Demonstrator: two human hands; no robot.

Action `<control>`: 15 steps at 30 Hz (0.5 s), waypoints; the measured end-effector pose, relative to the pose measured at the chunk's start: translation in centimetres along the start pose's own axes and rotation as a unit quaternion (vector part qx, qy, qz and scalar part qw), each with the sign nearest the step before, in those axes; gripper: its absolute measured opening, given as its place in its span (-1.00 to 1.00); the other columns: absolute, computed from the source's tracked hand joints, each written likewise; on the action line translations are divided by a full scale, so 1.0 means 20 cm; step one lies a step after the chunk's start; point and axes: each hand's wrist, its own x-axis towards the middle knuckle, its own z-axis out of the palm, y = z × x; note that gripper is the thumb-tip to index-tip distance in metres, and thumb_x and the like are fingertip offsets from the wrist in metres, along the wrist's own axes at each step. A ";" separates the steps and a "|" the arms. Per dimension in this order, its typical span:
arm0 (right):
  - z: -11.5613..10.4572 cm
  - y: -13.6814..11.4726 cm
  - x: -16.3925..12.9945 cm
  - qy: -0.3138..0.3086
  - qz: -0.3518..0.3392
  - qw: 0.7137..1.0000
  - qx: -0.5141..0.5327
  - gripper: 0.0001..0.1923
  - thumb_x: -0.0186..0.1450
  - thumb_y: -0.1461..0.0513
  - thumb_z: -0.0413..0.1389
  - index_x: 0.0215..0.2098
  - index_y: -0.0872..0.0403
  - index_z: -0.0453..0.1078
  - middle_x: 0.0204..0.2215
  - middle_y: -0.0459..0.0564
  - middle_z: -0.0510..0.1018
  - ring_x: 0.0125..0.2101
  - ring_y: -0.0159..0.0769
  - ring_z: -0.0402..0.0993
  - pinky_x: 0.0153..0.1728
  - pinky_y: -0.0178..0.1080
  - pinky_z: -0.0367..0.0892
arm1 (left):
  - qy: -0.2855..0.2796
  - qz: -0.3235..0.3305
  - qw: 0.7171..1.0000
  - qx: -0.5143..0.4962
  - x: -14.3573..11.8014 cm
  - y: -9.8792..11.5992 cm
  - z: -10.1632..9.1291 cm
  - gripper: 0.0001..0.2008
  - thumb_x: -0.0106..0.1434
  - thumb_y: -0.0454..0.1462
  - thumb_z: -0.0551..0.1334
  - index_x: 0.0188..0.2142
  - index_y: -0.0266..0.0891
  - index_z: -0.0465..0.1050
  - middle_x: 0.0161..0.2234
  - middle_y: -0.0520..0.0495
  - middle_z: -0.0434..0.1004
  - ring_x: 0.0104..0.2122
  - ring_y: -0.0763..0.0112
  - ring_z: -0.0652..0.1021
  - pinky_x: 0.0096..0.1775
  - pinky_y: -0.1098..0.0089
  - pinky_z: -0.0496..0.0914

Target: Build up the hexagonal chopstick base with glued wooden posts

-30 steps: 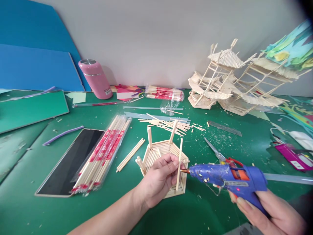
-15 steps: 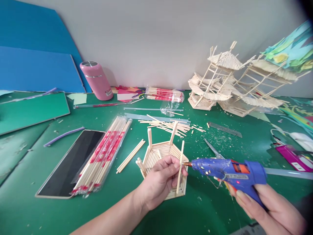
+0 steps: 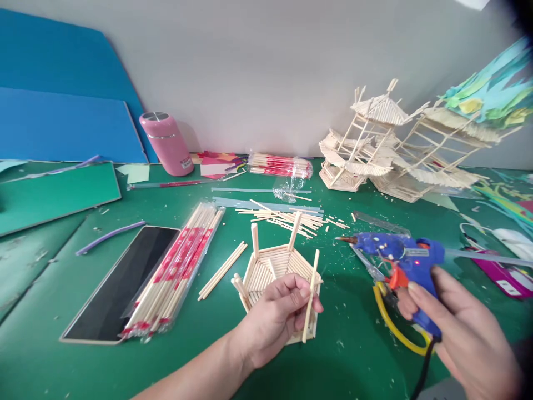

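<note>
My left hand [image 3: 278, 311] pinches a thin wooden stick [image 3: 311, 297] near its middle, holding it tilted above a hexagonal stick base [image 3: 287, 258]. Short stick posts stand up at the base's far and left corners; my hand hides part of its near side. In my right hand [image 3: 453, 333] is a blue hot glue gun [image 3: 395, 250], gripped by its handle. Its nozzle points left, apart from the stick. Below the glue gun lie scissors with yellow handles [image 3: 395, 328], partly covered by it.
Loose sticks [image 3: 287, 216] lie beyond the base, and several more [image 3: 222, 270] to its left. Bagged sticks [image 3: 179, 266] rest across a dark panel [image 3: 120, 289]. A pink bottle [image 3: 166, 144] and stick pavilion models [image 3: 375, 139] stand at the back. A magenta box [image 3: 499, 272] is at right.
The glue gun has pulled away from the stick, moving right and up, and the scissors' yellow handles show below it. My left hand still holds the stick, slightly lower and tilted more.
</note>
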 end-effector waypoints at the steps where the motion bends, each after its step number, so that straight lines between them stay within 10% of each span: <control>1: -0.03 0.02 0.04 -0.005 0.017 1.000 0.006 -0.77 0.02 0.09 0.19 -0.43 0.01 0.31 -0.68 -0.18 0.36 -0.64 -0.44 0.26 -0.61 -0.44 0.26 | -0.004 -0.008 1.000 0.005 0.00 0.00 0.00 -0.83 0.10 -0.26 0.23 -0.46 -0.28 0.24 -0.50 -0.05 0.43 -0.61 0.60 0.29 -0.54 0.52 0.05; 7: -0.16 0.16 0.27 0.042 0.049 0.963 -0.263 -0.56 0.12 -0.04 0.02 -0.12 -0.01 0.36 -0.13 -0.01 0.47 -0.10 -0.16 0.36 -0.17 -0.28 0.27 | -0.023 -0.029 0.999 0.029 -0.01 -0.03 0.02 -0.82 0.11 -0.25 0.23 -0.47 -0.29 0.24 -0.51 -0.05 0.44 -0.66 0.65 0.23 -0.56 0.53 0.01; 15: -0.13 0.26 0.38 0.014 0.008 0.912 -0.409 -0.56 0.13 -0.04 -0.05 -0.19 0.05 0.35 -0.24 0.10 0.51 -0.22 -0.01 0.41 -0.28 -0.13 0.26 | -0.042 -0.023 0.999 0.025 -0.01 -0.05 0.02 -0.85 0.13 -0.28 0.20 -0.46 -0.30 0.25 -0.52 -0.07 0.45 -0.68 0.66 0.21 -0.59 0.53 0.00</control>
